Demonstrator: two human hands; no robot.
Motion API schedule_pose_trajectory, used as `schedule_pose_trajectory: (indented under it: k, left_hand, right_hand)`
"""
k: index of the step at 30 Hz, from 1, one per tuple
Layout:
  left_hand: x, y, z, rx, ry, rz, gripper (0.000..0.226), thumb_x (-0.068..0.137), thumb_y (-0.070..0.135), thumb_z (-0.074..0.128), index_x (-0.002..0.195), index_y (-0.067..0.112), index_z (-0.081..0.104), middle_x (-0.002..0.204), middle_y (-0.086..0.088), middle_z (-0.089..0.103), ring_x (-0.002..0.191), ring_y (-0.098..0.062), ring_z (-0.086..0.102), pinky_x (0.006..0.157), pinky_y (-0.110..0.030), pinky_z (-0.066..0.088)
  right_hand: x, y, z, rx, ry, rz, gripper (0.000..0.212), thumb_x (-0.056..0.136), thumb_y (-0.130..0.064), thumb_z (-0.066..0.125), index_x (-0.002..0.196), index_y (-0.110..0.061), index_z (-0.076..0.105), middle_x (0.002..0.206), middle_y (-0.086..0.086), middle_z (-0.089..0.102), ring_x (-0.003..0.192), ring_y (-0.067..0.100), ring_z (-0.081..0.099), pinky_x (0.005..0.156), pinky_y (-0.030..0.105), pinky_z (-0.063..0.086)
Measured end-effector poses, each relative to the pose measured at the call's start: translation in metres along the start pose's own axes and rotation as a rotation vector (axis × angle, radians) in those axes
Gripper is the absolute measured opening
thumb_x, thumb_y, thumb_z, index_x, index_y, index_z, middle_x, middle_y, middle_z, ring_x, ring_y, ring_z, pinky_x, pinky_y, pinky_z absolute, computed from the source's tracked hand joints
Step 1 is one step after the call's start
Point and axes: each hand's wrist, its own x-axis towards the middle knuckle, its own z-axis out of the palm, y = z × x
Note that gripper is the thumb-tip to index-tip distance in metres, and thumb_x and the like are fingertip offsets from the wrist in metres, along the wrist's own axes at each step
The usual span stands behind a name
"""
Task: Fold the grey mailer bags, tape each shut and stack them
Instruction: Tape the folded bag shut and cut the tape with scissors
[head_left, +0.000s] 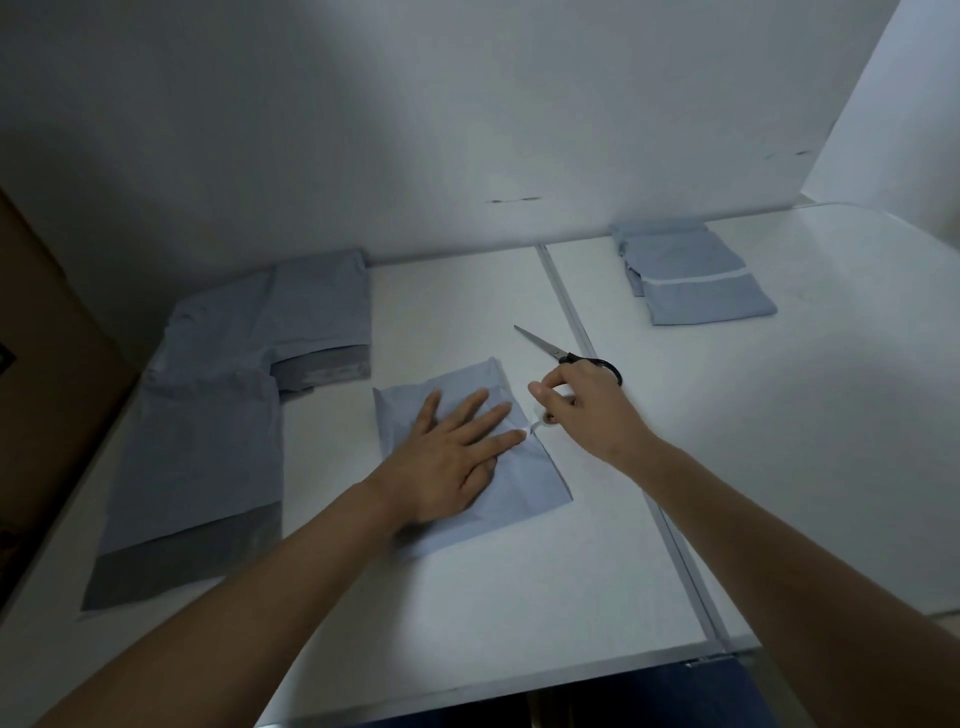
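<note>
While the flat left hand (447, 457) presses the folded mailer bag (524, 473), its length running near-to-far, the right hand (582, 410) pinches tape (532, 427).

My white table (519, 587) split by a metal seam (675, 535) running front to back, a plain white wall (415, 130) behind it, a white panel (898, 104) angled at far right, a brown cardboard surface (47, 332) at my left.

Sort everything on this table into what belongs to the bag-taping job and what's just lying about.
In the job: folded bag pressed by left hand; tape roll in right hand; scissors; unfolded bags; finished stack.
Lying about: brown cardboard at the left edge.
</note>
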Motion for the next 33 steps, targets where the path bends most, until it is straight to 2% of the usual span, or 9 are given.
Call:
schedule_pose_trajectory:
  k: [3,7,10,12,17,20,23,31,33]
  left_hand:
    - [-0.001,0.002,0.002,-0.007,0.016,-0.021,0.055,0.098,0.045,0.008,0.152,0.040,0.021,0.162,0.008,0.009,0.149,-0.016,-0.007,0.116,-0.057,-0.008]
    - [-0.001,0.003,0.003,-0.021,0.027,-0.030,0.055,0.098,0.044,0.012,0.151,0.040,0.025,0.162,0.008,0.013,0.149,-0.015,-0.005,0.116,-0.058,-0.008]
    - [0.000,0.006,0.000,-0.028,0.014,-0.056,0.058,0.094,0.045,0.011,0.151,0.040,0.026,0.162,0.008,0.015,0.150,-0.016,-0.003,0.115,-0.061,-0.004]
    - [0.001,0.009,-0.005,-0.024,0.009,-0.080,0.062,0.091,0.047,0.011,0.150,0.040,0.027,0.161,0.008,0.018,0.150,-0.017,0.002,0.114,-0.063,-0.001]
    - [0.002,0.011,-0.013,-0.006,-0.013,-0.099,0.067,0.085,0.049,0.010,0.149,0.043,0.027,0.160,0.009,0.020,0.150,-0.016,0.005,0.113,-0.066,0.004]
    - [0.002,0.011,-0.014,0.006,-0.007,-0.095,0.066,0.085,0.049,0.011,0.149,0.044,0.027,0.160,0.009,0.021,0.150,-0.017,0.006,0.112,-0.066,0.005]
    - [0.002,0.011,-0.012,0.009,0.003,-0.090,0.065,0.086,0.048,0.012,0.149,0.046,0.027,0.160,0.007,0.022,0.150,-0.018,0.008,0.112,-0.066,0.004]
    - [0.001,0.011,-0.008,0.010,0.016,-0.088,0.063,0.087,0.047,0.012,0.149,0.046,0.027,0.160,0.006,0.021,0.150,-0.018,0.008,0.112,-0.066,0.002]
    - [0.002,0.012,-0.009,0.010,0.012,-0.090,0.065,0.087,0.048,0.009,0.149,0.045,0.026,0.161,0.006,0.020,0.150,-0.019,0.006,0.113,-0.065,0.000]
  right_hand:
    - [0.000,0.007,-0.003,0.003,0.100,-0.031,0.035,0.095,-0.044,0.047,0.096,-0.015,0.065,0.098,0.003,0.058,0.097,0.024,0.057,0.089,0.036,0.045]
    - [0.008,0.014,-0.019,0.020,0.256,0.028,0.021,0.099,-0.014,0.044,0.099,-0.005,0.063,0.098,0.008,0.054,0.092,0.023,0.054,0.074,0.021,0.032]
    - [0.017,0.023,-0.023,-0.142,0.230,0.017,0.018,0.093,-0.004,0.048,0.106,-0.005,0.060,0.111,0.012,0.051,0.099,0.027,0.051,0.081,0.026,0.038]
    - [0.022,0.026,-0.024,-0.257,0.151,0.019,0.017,0.091,-0.008,0.053,0.108,-0.005,0.058,0.111,0.014,0.049,0.099,0.031,0.051,0.081,0.034,0.041]
    - [0.032,0.020,-0.028,-0.427,-0.011,0.065,0.023,0.090,-0.017,0.060,0.107,-0.004,0.054,0.108,0.016,0.053,0.099,0.033,0.054,0.077,0.038,0.044]
    - [0.034,0.010,-0.030,-0.552,-0.047,0.109,0.024,0.090,-0.017,0.058,0.109,-0.004,0.050,0.104,0.015,0.057,0.087,0.031,0.054,0.066,0.034,0.038]
    - [0.035,0.002,-0.034,-0.648,-0.054,0.142,0.017,0.088,-0.016,0.057,0.097,-0.009,0.044,0.096,0.012,0.056,0.076,0.027,0.048,0.063,0.032,0.034]
    - [0.036,0.007,-0.049,-0.595,-0.036,0.248,0.017,0.089,-0.020,0.061,0.089,-0.011,0.046,0.085,0.008,0.049,0.078,0.027,0.051,0.066,0.030,0.039]
    - [0.038,0.008,-0.056,-0.313,-0.069,0.339,0.015,0.090,-0.017,0.062,0.093,-0.011,0.049,0.086,0.010,0.056,0.074,0.027,0.060,0.063,0.029,0.045]
